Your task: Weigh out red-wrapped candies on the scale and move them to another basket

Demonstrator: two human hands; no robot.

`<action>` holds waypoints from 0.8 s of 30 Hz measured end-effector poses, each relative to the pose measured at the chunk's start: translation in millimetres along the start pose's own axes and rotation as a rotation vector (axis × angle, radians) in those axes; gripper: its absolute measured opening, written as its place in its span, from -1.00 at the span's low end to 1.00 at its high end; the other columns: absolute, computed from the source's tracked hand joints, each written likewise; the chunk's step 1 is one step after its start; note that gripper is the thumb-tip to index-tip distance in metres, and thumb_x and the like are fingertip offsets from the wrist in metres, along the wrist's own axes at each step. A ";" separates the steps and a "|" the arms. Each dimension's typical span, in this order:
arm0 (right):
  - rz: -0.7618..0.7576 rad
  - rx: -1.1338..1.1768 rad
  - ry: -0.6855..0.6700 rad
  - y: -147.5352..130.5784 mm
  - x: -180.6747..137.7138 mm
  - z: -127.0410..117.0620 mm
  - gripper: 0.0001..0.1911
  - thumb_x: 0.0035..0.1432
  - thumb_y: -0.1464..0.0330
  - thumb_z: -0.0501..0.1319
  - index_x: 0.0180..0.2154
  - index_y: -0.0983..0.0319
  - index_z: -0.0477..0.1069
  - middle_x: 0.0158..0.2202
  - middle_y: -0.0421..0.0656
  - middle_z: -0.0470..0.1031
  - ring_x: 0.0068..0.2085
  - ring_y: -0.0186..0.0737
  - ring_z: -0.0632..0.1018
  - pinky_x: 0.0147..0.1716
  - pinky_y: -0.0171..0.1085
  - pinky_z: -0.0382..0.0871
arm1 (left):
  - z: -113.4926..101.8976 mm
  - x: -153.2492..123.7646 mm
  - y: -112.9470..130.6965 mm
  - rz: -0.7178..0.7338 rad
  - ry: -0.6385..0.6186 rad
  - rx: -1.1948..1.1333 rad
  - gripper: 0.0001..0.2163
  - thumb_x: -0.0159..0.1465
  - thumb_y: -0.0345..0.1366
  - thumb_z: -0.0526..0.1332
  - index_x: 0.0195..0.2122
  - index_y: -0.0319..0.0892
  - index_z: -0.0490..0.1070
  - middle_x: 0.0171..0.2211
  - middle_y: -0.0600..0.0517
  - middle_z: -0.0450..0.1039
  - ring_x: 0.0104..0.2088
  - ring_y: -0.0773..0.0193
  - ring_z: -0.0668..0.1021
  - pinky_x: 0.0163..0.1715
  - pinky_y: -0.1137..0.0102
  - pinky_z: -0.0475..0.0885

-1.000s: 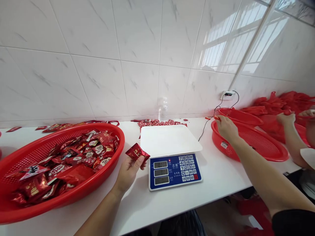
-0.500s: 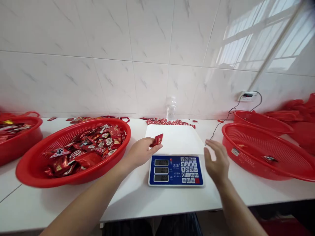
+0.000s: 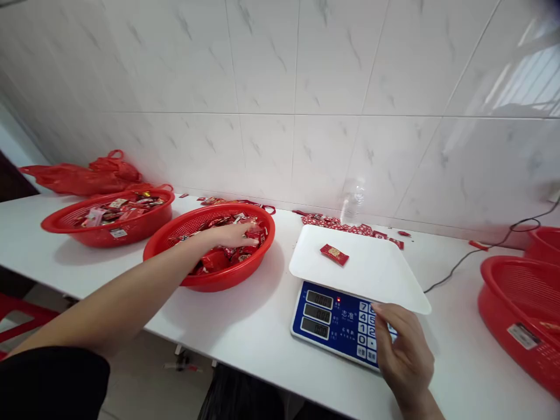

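My left hand [image 3: 236, 234] reaches into a red plastic basket [image 3: 210, 284] of small red wrapped packets [image 3: 214, 259]. Its visible fingers are apart on the packets, with the fingertips partly hidden among them. One red packet [image 3: 335, 255] with a pale golden patch lies alone on the white pan [image 3: 371, 271] of a digital scale. Over the right part of the scale's blue keypad panel [image 3: 345, 318] hovers my right hand [image 3: 405, 347], its thumb and forefinger apart and nothing between them. It hides several keys.
A second red basket [image 3: 114, 234] of packets stands at left, before red plastic bags [image 3: 83, 175]. Behind the scale lie patterned red packets [image 3: 341, 224] and a clear plastic bottle [image 3: 351, 204]. Another red basket [image 3: 520, 309] is at right. A black cord [image 3: 470, 254] crosses the table.
The red packet from my left hand now lies on the scale pan. My left hand has moved left into the basket. The view has turned left, and my right hand now covers part of the keypad.
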State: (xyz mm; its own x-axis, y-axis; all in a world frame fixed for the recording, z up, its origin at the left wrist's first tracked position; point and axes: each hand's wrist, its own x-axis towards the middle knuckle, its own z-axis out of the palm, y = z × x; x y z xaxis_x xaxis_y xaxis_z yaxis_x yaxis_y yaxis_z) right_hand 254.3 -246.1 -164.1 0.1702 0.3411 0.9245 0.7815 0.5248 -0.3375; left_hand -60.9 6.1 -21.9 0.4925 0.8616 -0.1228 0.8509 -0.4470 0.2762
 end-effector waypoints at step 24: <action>0.105 -0.011 0.012 -1.9 -1.3 -7.2 -0.80 0.14 0.53 0.21 -0.20 0.19 0.47 -0.29 -0.13 0.51 -0.31 -0.18 0.52 -0.31 -0.19 0.40 | -25.3 0.3 -30.3 -0.011 0.341 0.193 -0.72 0.13 -0.15 0.18 -0.15 -0.10 0.44 -0.29 0.03 0.52 -0.35 0.21 0.50 -0.37 0.44 0.30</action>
State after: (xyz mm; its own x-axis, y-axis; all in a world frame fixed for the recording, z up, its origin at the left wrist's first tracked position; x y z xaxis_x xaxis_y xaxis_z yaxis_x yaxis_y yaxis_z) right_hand 256.9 -253.1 -163.4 0.2587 0.3845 0.8861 0.7654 0.4781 -0.4309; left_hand -91.1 26.0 -6.2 0.4215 0.8827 0.2079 0.8906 -0.4461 0.0886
